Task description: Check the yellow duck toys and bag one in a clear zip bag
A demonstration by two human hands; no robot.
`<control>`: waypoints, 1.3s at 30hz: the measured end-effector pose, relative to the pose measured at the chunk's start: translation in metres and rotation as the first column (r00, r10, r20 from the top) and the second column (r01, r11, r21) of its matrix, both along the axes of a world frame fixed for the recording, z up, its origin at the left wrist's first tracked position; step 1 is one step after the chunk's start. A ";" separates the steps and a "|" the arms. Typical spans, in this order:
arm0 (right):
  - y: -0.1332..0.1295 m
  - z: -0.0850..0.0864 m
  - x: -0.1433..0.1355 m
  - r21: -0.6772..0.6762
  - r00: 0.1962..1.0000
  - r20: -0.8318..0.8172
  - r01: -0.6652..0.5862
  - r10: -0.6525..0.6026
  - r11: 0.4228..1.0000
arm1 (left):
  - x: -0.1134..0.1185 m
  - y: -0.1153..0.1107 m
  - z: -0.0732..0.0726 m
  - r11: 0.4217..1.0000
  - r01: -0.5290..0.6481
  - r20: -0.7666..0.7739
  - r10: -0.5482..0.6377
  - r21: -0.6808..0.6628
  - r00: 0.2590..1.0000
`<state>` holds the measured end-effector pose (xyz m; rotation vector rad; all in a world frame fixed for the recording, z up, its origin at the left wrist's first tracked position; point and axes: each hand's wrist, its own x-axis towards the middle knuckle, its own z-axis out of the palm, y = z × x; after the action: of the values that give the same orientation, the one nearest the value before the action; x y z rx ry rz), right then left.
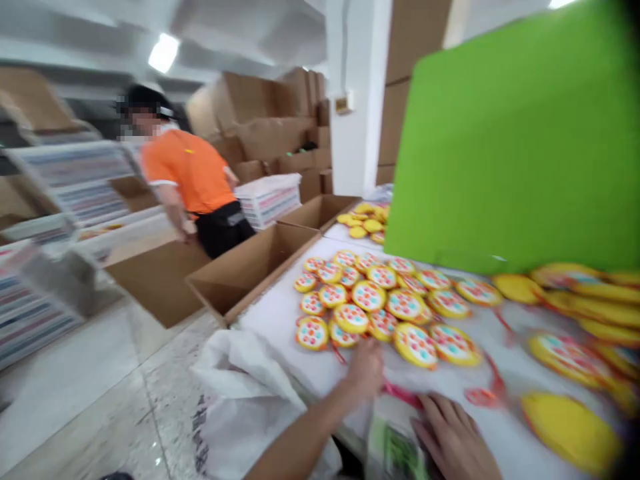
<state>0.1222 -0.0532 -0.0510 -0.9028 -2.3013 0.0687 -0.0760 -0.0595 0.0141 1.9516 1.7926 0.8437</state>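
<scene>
Many round yellow-rimmed pieces (pixel 369 295), with white faces dotted red and blue, lie clustered on the white table. My left hand (pixel 366 370), slightly blurred, is closed at the near edge of this cluster. A pink strap (pixel 403 393) runs from it toward my right hand (pixel 457 437). The right hand lies palm down with fingers stretched out, its fingertips at the strap's end. Below and between my hands is a clear plastic bag (pixel 397 443) with something green in it. Red cords (pixel 487 390) trail from some pieces on the right.
A green panel (pixel 515 140) stands at the table's back. Yellow pieces (pixel 605 300) pile at right. Open cardboard boxes (pixel 255 270) adjoin the table's left edge; a white sack (pixel 250 387) hangs in front. A person in orange (pixel 190 167) stands left, among stacked cartons.
</scene>
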 end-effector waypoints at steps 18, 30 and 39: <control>-0.019 0.042 0.010 -0.379 0.985 0.152 -0.014 0.077 0.925 | 0.034 -0.050 -0.027 0.894 0.349 -0.291 -0.426 -0.280 0.857; 0.007 0.087 0.077 -0.207 0.911 0.159 0.408 -0.381 0.889 | 0.063 -0.043 -0.032 0.967 0.254 -0.396 -0.233 0.002 0.888; 0.064 0.079 0.110 -0.636 0.747 0.257 0.608 -0.613 0.474 | 0.059 -0.033 -0.022 0.957 0.289 -0.317 -0.281 -0.022 0.906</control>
<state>0.2318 0.0111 0.0279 -2.0773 -1.7689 0.6591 -0.0167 -0.0926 -0.0084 2.4036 1.5979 0.4777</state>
